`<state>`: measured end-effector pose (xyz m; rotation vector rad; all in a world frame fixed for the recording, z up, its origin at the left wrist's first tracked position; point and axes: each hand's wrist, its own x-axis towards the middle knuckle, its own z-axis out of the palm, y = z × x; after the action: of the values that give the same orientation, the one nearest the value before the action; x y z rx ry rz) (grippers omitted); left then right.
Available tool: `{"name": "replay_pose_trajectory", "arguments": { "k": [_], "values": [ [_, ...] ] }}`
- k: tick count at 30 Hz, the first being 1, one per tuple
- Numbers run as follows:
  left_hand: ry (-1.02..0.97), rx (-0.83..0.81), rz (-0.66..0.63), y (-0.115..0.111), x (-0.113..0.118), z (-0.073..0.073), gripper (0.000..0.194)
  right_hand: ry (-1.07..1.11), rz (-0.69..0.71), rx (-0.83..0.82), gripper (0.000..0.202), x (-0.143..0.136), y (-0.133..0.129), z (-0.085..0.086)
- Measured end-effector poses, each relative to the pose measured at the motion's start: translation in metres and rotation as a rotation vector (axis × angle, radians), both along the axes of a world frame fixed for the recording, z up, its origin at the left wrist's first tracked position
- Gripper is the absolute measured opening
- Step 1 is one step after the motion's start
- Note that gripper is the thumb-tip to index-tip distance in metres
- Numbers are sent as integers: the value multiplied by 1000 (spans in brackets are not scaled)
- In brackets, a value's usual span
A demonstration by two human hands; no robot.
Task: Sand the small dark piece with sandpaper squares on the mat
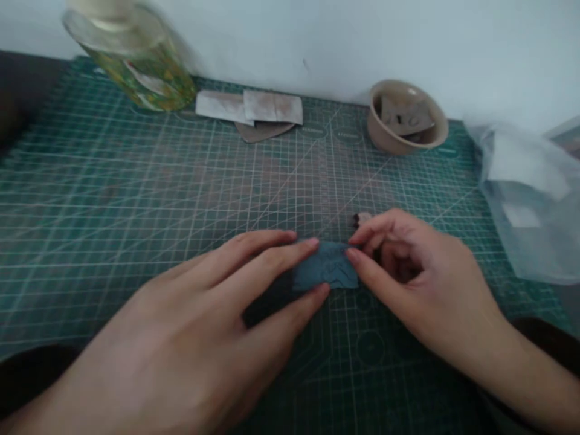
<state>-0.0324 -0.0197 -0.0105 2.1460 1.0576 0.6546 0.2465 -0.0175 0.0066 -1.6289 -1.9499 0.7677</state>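
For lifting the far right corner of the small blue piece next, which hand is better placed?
Probably the right hand: its thumb and index finger close together at that corner of the blue piece, while the left hand has its fingertips farther left.

a green cutting mat (181, 175) printed with a pale grid and diagonal lines. a dusty blue piece (324, 269) marked with darker lines. a tan bowl (385, 136). a clear bottle (154, 72), its lower part patterned in yellow and green, with a cream top (102, 9). white strips (272, 107) stained brownish. the wall (281, 42) is pale grey-blue.
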Motion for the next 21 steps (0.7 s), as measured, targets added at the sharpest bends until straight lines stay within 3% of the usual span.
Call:
{"name": "replay_pose_trajectory", "arguments": {
  "k": [2,5,8,11,12,14,21],
  "values": [
    [93,186,-69,0,3,2,59,85,-36,-65,7,1,2,1],
    [64,257,82,0,9,4,64,310,-79,-194,15,1,3,3],
    [-23,76,167,1,14,9,62,513,-78,-246,20,1,4,4],
    [-109,-166,122,4,18,15,22,654,-75,-253,23,2,4,4],
    [-135,-224,113,5,19,17,16,695,-73,-258,23,2,4,3],
    [-185,-302,106,7,22,20,23,765,-70,-267,24,3,4,2],
    [-298,-409,103,9,23,22,14,897,-42,-291,22,4,4,0]
  ]
}}
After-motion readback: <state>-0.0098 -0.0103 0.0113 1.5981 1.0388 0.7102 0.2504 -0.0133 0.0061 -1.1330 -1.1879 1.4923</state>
